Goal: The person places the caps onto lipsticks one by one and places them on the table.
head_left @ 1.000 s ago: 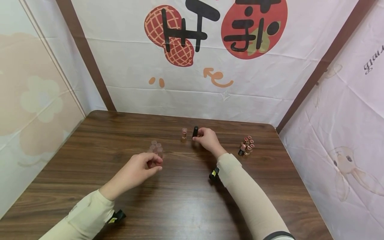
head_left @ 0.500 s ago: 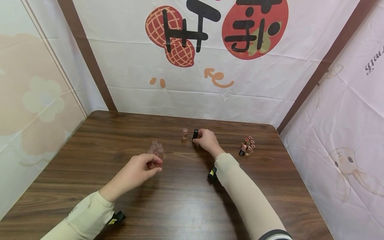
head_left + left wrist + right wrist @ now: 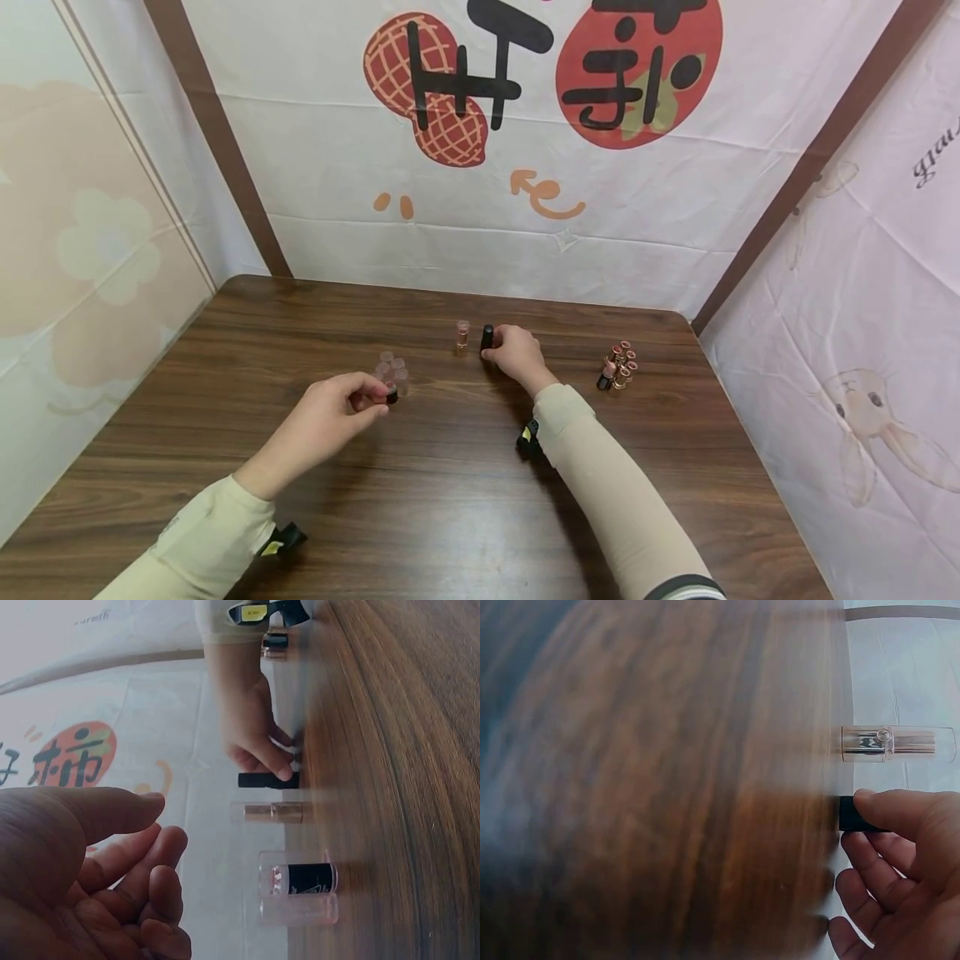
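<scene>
My right hand (image 3: 520,357) pinches a black lipstick tube (image 3: 487,337) between thumb and fingers. The tube is upright, its base at the tabletop in the right wrist view. Just left of it stands a rose-gold lipstick tube (image 3: 462,337) with a clear top. My left hand (image 3: 322,421) has its fingers loosely bent, with nothing between them in the left wrist view. Close to those fingertips is a small lipstick with a black band (image 3: 309,878), apart from the hand. Several clear pinkish tubes (image 3: 400,377) stand right behind it, partly hidden by one another.
At the right of the brown wooden table (image 3: 465,517) stands a group of several rose-gold lipsticks (image 3: 622,367). A black-based lipstick (image 3: 604,380) is at that group's near left. A printed white cloth (image 3: 465,258) hangs behind the table's far edge.
My left hand has drawn back slightly leftward, uncovering the black-banded lipstick. My right hand and the black tube have come slightly down and nearer, the grip unchanged.
</scene>
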`<state>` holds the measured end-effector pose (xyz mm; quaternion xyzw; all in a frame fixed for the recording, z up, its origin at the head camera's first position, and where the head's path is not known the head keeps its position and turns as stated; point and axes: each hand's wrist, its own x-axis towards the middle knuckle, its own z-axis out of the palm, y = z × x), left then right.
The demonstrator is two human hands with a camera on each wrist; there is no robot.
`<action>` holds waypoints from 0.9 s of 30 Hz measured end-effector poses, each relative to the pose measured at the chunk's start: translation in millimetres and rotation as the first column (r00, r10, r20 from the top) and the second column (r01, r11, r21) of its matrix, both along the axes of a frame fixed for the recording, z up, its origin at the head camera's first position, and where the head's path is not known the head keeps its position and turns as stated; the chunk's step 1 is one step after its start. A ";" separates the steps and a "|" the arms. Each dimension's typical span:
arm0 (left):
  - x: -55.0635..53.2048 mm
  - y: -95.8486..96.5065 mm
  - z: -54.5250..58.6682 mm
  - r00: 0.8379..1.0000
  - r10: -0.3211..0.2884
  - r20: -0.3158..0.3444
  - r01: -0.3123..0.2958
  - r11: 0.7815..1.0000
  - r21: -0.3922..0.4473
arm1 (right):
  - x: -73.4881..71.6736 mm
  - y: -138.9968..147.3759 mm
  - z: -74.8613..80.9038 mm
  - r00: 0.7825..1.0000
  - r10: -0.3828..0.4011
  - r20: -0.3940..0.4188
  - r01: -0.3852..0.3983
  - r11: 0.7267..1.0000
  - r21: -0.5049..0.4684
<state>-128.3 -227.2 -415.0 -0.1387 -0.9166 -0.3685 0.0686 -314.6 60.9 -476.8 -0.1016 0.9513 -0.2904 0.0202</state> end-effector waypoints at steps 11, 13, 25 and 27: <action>-2.7 -6.1 0.2 1.000 0.031 0.006 -0.031 1.000 0.000 | 5.1 4.9 7.5 1.000 -0.010 0.030 0.011 0.999 -0.036; -3.3 -6.8 0.6 0.999 0.037 0.010 -0.037 0.999 -0.004 | 8.1 7.8 11.9 0.999 -0.012 0.030 0.013 0.999 -0.044; -11.8 -9.7 -2.3 0.997 0.067 0.029 -0.065 0.996 -0.067 | 35.3 42.3 44.9 0.982 0.083 -0.172 -0.082 0.997 0.010; -13.8 -11.0 -3.4 0.997 0.076 0.033 -0.073 0.994 -0.085 | 41.1 48.1 51.1 0.979 0.089 -0.185 -0.088 0.996 0.016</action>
